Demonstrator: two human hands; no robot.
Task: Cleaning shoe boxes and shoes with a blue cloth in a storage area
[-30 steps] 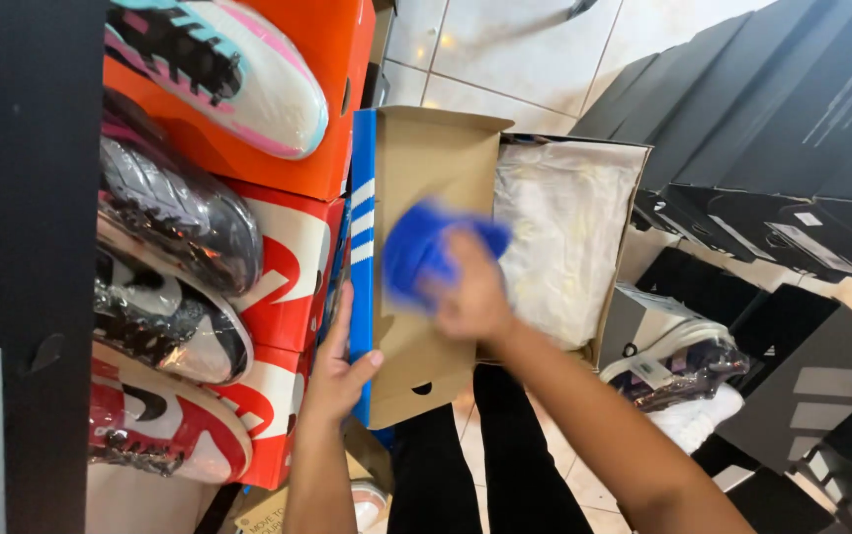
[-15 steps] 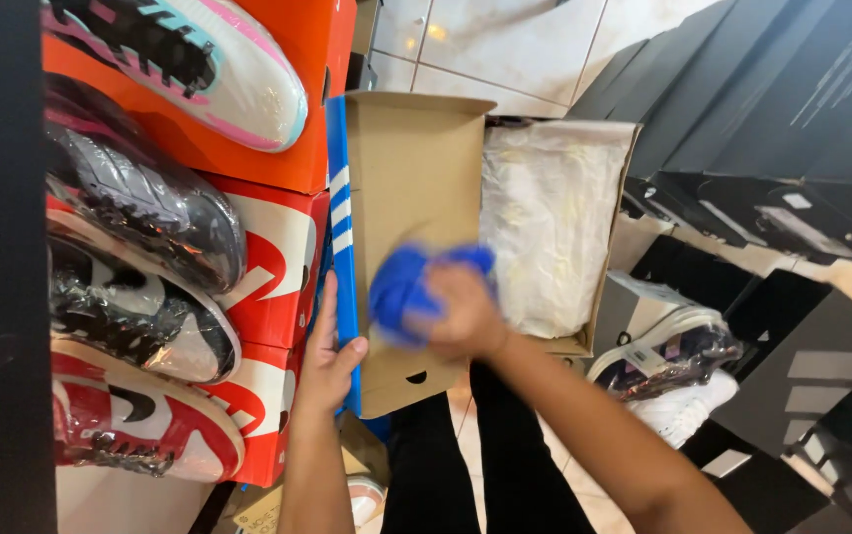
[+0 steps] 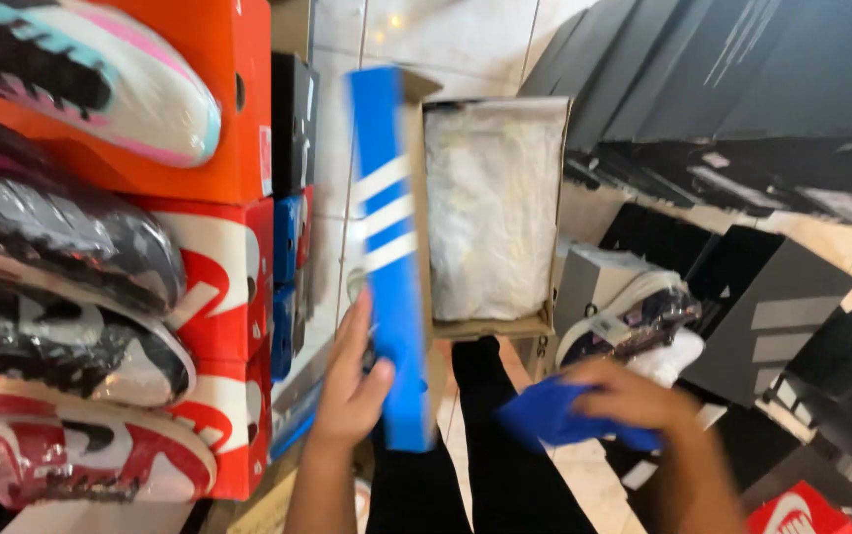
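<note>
My left hand point(image 3: 351, 381) grips the blue lid point(image 3: 389, 247) of an open cardboard shoe box point(image 3: 490, 326), holding the lid tilted up on its edge. White tissue paper point(image 3: 490, 203) fills the inside of the box. My right hand point(image 3: 634, 400) holds a crumpled blue cloth point(image 3: 550, 413) low and to the right of the box, clear of it. My dark trousers point(image 3: 485, 465) show below the box.
Orange and red shoe boxes point(image 3: 233, 257) are stacked on the left with plastic-wrapped sports shoes point(image 3: 60, 247) in front of them. Dark shoe boxes point(image 3: 742, 119) pile up on the right. A wrapped shoe point(image 3: 624, 321) rests on a grey box beside the open box.
My right hand has pulled the blue cloth out from over the box and down to the right. The lid has swung up on edge, and the tissue paper is in full view.
</note>
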